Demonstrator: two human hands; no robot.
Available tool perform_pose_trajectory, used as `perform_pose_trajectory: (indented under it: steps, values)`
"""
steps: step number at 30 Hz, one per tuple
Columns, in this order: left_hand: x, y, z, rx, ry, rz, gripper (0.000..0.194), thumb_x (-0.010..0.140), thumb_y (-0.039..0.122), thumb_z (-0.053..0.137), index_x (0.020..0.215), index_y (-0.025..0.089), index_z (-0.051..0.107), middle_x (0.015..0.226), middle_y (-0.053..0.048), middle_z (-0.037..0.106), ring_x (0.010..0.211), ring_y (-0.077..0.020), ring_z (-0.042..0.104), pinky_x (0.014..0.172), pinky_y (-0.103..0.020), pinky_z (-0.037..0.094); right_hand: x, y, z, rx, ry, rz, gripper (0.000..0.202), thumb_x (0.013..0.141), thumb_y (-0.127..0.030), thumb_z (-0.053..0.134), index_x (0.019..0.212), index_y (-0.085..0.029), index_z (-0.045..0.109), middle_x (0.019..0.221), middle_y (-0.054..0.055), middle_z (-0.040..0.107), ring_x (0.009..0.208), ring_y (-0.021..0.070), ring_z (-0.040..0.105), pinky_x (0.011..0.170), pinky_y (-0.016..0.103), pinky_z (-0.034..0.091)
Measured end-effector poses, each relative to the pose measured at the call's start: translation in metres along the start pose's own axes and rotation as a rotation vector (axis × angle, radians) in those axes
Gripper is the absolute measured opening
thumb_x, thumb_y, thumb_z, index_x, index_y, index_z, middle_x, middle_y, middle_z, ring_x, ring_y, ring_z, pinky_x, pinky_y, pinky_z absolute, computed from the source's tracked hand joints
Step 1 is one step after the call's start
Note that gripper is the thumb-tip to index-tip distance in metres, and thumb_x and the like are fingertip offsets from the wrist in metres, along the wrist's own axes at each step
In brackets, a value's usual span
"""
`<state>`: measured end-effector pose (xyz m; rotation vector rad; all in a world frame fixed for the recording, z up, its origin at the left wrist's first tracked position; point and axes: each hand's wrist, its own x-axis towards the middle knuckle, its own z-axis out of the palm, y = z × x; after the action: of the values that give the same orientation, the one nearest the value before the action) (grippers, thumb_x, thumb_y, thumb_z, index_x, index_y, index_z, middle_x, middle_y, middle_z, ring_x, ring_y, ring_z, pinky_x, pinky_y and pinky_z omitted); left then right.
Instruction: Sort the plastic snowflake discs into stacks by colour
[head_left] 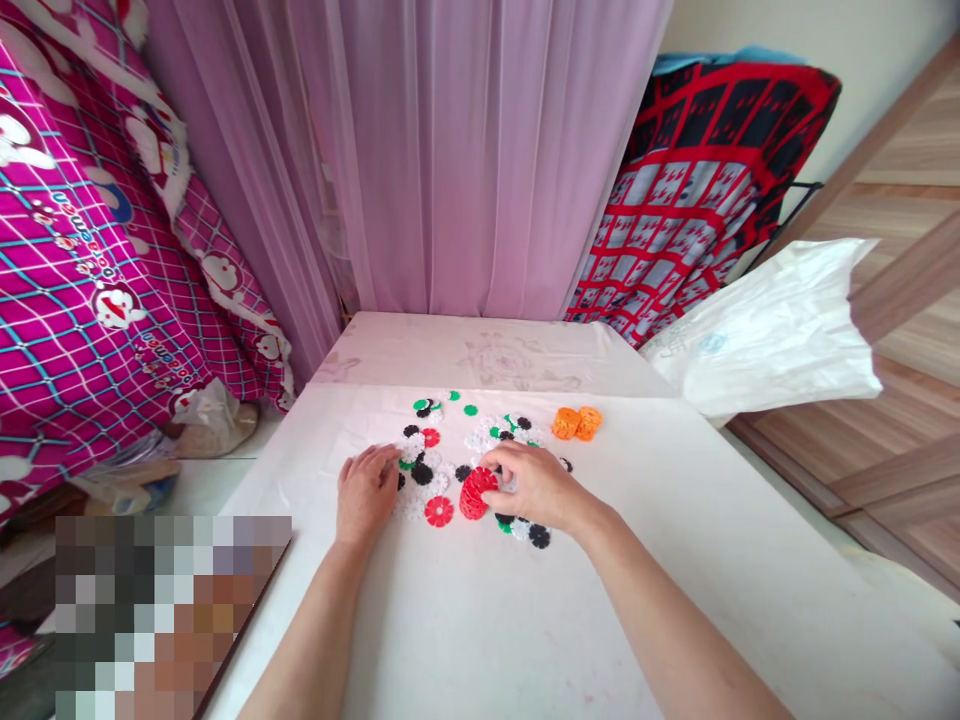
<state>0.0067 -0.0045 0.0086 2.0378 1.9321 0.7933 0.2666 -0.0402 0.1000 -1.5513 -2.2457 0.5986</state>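
Flower-shaped plastic discs in white, black, green and red lie in a loose spread on the white table. My right hand [529,484] is closed on a stack of red discs [478,494], thumb at the near side and fingers over the top. My left hand [368,490] rests at the left edge of the spread, fingers stretched and slightly bent, touching or just over the white discs. Between the hands lie a single red disc [439,512] and a black disc [422,474]. Another red disc [430,438] sits farther back. Some discs are hidden beneath my hands.
Two short piles of orange discs [576,423] stand on the table [450,620] to the right of the spread. A white plastic bag [780,325] hangs at the right edge. Purple curtains [480,150] are behind; a pink patterned cloth [112,220] is at left.
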Motion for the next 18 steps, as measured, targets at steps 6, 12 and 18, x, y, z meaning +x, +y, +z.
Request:
perform_pose_trajectory:
  steps: [6, 12, 18]
  values:
    - [0.0, 0.0, 0.0, -0.003, 0.011, 0.005, 0.03, 0.091, 0.026, 0.046, 0.109, 0.027, 0.07, 0.127, -0.002, 0.07, 0.131, -0.0268, 0.054, 0.113, -0.051, 0.034, 0.0, -0.001, 0.007, -0.077, -0.036, -0.013, 0.024, 0.072, -0.026, 0.071, 0.096, -0.024, 0.07, 0.1, 0.001, 0.067, 0.077, 0.0137, 0.059, 0.074, 0.025, 0.041]
    - [0.0, 0.0, 0.0, -0.011, 0.006, -0.005, 0.03, 0.091, 0.026, 0.046, 0.109, 0.027, 0.07, 0.127, -0.002, 0.07, 0.131, -0.0273, 0.054, 0.113, -0.053, 0.033, -0.002, -0.002, -0.001, -0.073, 0.019, 0.02, 0.032, 0.075, -0.026, 0.07, 0.107, -0.024, 0.069, 0.11, 0.003, 0.068, 0.087, 0.016, 0.063, 0.079, 0.027, 0.043]
    - [0.0, -0.001, 0.001, -0.007, 0.015, 0.003, 0.03, 0.091, 0.026, 0.047, 0.109, 0.027, 0.07, 0.127, -0.003, 0.07, 0.131, -0.0272, 0.055, 0.113, -0.053, 0.034, 0.038, 0.012, 0.003, 0.017, 0.052, -0.01, 0.019, 0.083, -0.017, 0.059, 0.093, -0.023, 0.073, 0.1, 0.002, 0.071, 0.074, 0.0114, 0.063, 0.077, 0.026, 0.045]
